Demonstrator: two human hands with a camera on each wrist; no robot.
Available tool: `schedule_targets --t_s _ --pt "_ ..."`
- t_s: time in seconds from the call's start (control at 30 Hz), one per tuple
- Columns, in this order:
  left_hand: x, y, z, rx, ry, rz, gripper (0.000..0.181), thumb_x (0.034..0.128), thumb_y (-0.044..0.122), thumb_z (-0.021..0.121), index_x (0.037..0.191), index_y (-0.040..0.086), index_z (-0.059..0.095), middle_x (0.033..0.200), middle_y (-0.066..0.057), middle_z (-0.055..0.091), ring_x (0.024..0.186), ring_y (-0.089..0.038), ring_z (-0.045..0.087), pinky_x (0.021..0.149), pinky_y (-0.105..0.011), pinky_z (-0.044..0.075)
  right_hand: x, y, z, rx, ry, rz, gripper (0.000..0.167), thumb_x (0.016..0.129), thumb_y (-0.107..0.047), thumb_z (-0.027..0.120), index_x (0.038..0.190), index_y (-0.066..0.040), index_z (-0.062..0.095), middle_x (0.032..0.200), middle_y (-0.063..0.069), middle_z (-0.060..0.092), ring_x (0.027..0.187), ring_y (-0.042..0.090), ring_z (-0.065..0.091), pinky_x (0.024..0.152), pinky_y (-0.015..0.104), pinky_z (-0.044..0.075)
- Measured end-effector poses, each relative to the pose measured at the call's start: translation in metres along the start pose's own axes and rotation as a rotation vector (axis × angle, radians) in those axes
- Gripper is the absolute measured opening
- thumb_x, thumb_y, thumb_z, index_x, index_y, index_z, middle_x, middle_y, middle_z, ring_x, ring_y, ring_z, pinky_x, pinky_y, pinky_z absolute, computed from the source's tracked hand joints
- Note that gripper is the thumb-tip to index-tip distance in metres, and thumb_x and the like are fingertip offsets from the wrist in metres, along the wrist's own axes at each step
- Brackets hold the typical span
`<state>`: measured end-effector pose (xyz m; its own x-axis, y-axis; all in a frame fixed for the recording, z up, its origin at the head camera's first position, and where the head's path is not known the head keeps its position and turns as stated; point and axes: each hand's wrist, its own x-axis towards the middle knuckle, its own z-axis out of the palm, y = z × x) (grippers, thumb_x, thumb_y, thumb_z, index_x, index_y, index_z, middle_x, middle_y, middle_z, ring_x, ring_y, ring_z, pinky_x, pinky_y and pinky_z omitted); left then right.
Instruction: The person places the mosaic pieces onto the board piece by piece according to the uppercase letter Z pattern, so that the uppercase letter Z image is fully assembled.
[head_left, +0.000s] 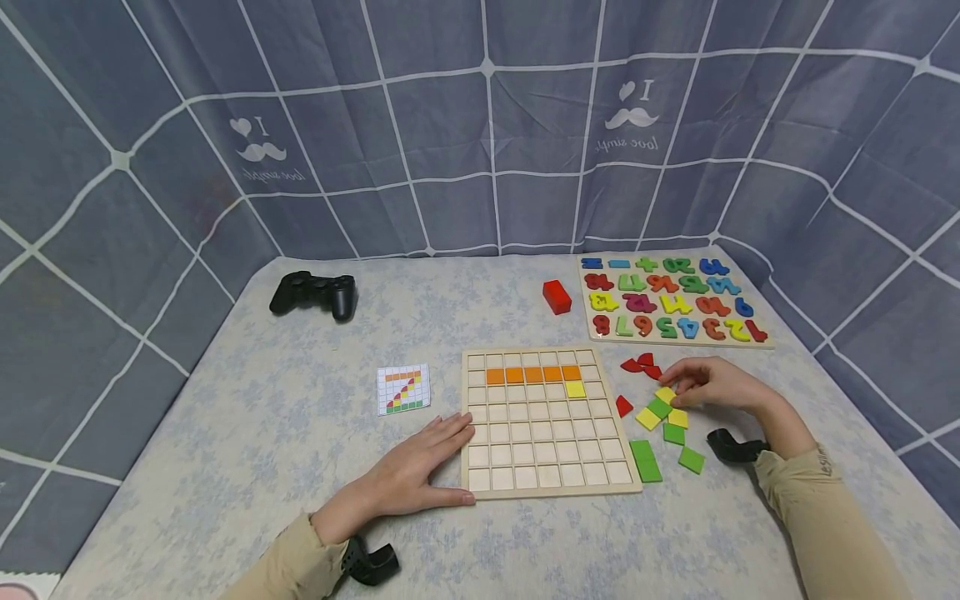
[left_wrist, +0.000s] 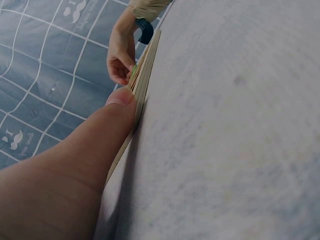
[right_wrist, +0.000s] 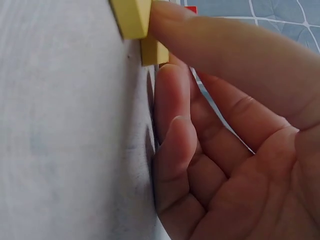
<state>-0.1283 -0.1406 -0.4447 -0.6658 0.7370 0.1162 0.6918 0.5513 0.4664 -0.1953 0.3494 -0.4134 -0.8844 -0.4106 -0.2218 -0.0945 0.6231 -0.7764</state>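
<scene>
A wooden grid board (head_left: 551,492) bears a row of orange tiles (head_left: 533,375) and one yellow tile (head_left: 575,389) below its right end. My left hand (head_left: 408,471) rests at the board's left edge, fingers extended, the thumb by the lower corner. Over the loose pieces at the right is my right hand (head_left: 716,386), fingers bent, thumb and index beside a yellow tile (head_left: 665,395). In the right wrist view the thumb meets a yellow piece (right_wrist: 134,19); whether the fingers pinch it cannot be told. Green tiles (head_left: 673,433) and red pieces (head_left: 632,365) lie nearby.
A pattern card (head_left: 403,389) lies left of the board. A black game controller (head_left: 313,294) is at the back left, a red block (head_left: 557,297) behind the board. The number puzzle (head_left: 678,338) stands at the back right. Black bands are on both wrists.
</scene>
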Motion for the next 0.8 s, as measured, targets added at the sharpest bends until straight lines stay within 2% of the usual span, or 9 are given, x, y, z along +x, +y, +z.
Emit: schedule_targets --t_s 0.4,0.6,0.8 --pt "0.0 0.0 0.0 -0.001 0.001 0.002 0.09 0.0819 0.063 0.058 0.146 0.006 0.033 0.154 -0.004 0.023 0.141 -0.017 0.019 0.116 -0.035 0.016 0.001 -0.003 0.002 -0.038 0.016 0.079 0.032 0.079 -0.016 0.075 0.102 0.002 0.061 0.075 0.005 0.051 0.069 0.018 0.047 0.058 0.024 0.041" --pt "-0.001 0.0 0.0 0.0 0.006 0.007 0.09 0.0819 0.063 0.058 0.146 0.005 0.033 0.154 -0.005 0.023 0.141 -0.018 0.019 0.116 -0.035 0.016 0.001 -0.008 0.003 -0.07 0.032 0.083 0.027 0.082 -0.022 0.074 0.096 -0.001 0.064 0.075 0.004 0.054 0.071 0.018 0.048 0.061 0.025 0.042" --pt "0.0 0.0 0.001 -0.004 0.013 0.011 0.09 0.0821 0.062 0.058 0.147 0.005 0.032 0.154 -0.005 0.023 0.141 -0.018 0.019 0.116 -0.035 0.016 0.004 -0.019 0.007 -0.115 0.098 0.065 0.028 0.083 -0.028 0.072 0.095 -0.004 0.065 0.078 0.003 0.059 0.072 0.018 0.049 0.062 0.026 0.042"
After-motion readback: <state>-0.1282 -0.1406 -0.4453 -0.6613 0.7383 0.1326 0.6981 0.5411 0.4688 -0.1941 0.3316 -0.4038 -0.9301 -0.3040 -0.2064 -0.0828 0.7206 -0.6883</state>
